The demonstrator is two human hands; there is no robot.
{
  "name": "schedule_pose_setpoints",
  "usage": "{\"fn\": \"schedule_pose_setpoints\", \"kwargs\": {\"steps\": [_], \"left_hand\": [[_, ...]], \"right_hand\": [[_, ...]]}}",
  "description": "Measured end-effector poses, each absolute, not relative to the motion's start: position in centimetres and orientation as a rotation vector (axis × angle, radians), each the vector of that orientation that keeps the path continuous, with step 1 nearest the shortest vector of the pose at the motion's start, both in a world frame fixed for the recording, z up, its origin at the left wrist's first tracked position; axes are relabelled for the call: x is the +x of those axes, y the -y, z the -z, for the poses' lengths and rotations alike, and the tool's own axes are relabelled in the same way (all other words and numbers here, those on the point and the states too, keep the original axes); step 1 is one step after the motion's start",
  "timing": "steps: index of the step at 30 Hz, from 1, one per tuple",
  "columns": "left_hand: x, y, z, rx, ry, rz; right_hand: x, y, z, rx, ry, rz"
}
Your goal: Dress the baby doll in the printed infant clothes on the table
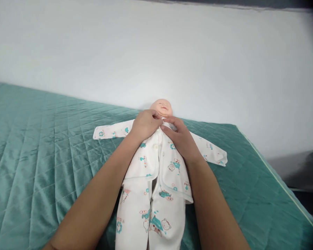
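Right up at the neckline, a white printed jacket (pixel 146 161) is being worked by two bare hands, and the cloth is met by the fingertips just below the chin of a doll (pixel 162 107). By the left hand (pixel 147 124), the collar edge is pinched: its thumb and fingers are brought narrowly together, with the fabric caught at their tips. Across from it, barely apart, the right hand (pixel 181 134) is laid on the opposite front panel, its index finger stretched along the collar and its thumb set lower, a small gap being left between them; whether cloth is gripped there cannot be told, as the contact is partly hidden. So the jacket is placed directly under both sets of fingers, its upper edge at the tips and its body spread below, between the forearms. Beneath the fingers a pale button (pixel 155 147) is seen on the left-hand panel, and further down the two fronts are parted at the hem. Both sleeves are stretched outward, one (pixel 111 130) past the left wrist, the other (pixel 211 150) past the right. Matching trousers (pixel 167 224) are overlapped by the hem. All of it is laid out on a quilted green cover (pixel 54 166), by which a pale wall (pixel 211 69) is met behind the doll's head.
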State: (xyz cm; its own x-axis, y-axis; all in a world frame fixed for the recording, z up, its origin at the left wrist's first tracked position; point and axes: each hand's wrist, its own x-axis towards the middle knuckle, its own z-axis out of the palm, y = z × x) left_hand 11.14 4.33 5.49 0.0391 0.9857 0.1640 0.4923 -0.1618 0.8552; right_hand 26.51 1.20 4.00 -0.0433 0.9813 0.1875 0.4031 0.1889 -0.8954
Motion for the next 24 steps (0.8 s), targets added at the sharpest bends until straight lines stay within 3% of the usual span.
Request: {"fn": "schedule_pose_setpoints", "kwargs": {"steps": [24], "left_hand": [[10.75, -4.53, -4.74, 1.546, -1.178, -1.309]], "right_hand": [[26.42, -1.05, -3.84, -1.328, 1.546, -0.794]]}}
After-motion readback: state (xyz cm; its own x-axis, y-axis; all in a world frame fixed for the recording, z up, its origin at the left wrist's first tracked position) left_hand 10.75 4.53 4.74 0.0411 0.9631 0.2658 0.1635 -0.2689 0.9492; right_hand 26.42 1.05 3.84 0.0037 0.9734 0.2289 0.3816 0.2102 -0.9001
